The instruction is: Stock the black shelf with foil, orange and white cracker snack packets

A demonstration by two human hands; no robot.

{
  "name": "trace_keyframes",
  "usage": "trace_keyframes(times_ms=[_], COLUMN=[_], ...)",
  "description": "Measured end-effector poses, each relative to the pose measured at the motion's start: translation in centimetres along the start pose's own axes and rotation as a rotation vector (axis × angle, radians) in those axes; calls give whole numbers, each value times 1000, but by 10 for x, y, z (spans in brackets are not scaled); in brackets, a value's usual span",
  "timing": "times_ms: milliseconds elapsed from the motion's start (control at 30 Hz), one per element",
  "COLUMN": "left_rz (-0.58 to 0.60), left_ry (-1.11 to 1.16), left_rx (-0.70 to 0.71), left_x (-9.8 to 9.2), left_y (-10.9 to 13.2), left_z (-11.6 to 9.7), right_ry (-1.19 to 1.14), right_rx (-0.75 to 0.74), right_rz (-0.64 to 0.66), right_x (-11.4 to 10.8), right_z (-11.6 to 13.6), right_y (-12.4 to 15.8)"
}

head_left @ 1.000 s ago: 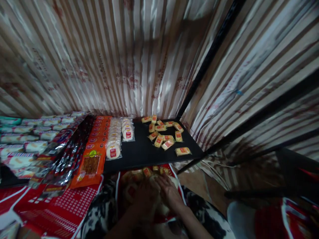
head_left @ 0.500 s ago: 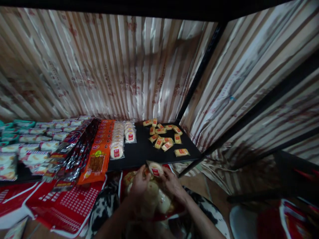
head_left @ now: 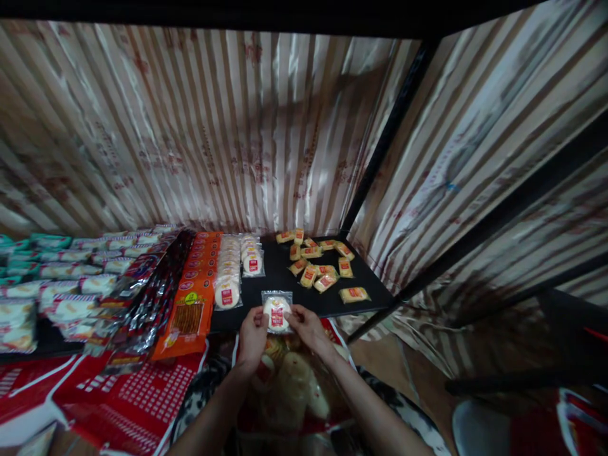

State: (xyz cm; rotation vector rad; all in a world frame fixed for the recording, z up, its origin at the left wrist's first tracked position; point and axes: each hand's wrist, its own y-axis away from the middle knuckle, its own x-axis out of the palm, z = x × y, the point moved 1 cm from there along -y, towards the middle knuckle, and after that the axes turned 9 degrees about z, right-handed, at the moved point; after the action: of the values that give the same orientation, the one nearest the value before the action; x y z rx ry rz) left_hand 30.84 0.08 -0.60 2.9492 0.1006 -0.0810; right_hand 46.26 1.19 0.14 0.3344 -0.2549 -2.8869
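Observation:
A round white cracker in a clear packet (head_left: 278, 313) with a red label is held up between my two hands, by the shelf's front edge. My left hand (head_left: 253, 335) pinches its left side, and my right hand (head_left: 308, 328) grips its right side. Below them, a red bag (head_left: 338, 329) lies open in front of me with larger pale packets (head_left: 294, 380) inside. Two rows of similar round packets (head_left: 228, 293) stand on the black shelf (head_left: 275, 269) beyond my left hand. Small yellow packets (head_left: 354, 294) lie scattered on the shelf's right part.
Orange packets (head_left: 190, 316), dark shiny packets (head_left: 156, 291) and white snack packets (head_left: 66, 307) fill the shelf's left side. Black metal posts (head_left: 380, 164) slant at the right, before a striped curtain (head_left: 213, 126). Red bags (head_left: 128, 399) lie at lower left.
My hands have raised the round packet up and left from over the bag toward the shelf edge. It now faces me flat, with both hands on its sides.

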Motion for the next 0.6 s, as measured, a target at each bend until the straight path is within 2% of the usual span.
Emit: trace_keyframes(times_ms=[133,267,400,600], left_rz=[-63,-164,-115,-68], left_ry=[-82,-364,-617,-791], left_rx=[19,111,201,170], left_x=[-4,-1,6,8], left_y=[-16,-24,-32,-54], left_z=[-6,-9,-7,-11], right_ry=[122,172,313,471], right_rx=[-12,29,116,134], right_rz=[-54,-87,-138,-105], right_x=[3,11,17,25], right_z=[3,11,19,29], right_y=[-34,-70,-103,-137])
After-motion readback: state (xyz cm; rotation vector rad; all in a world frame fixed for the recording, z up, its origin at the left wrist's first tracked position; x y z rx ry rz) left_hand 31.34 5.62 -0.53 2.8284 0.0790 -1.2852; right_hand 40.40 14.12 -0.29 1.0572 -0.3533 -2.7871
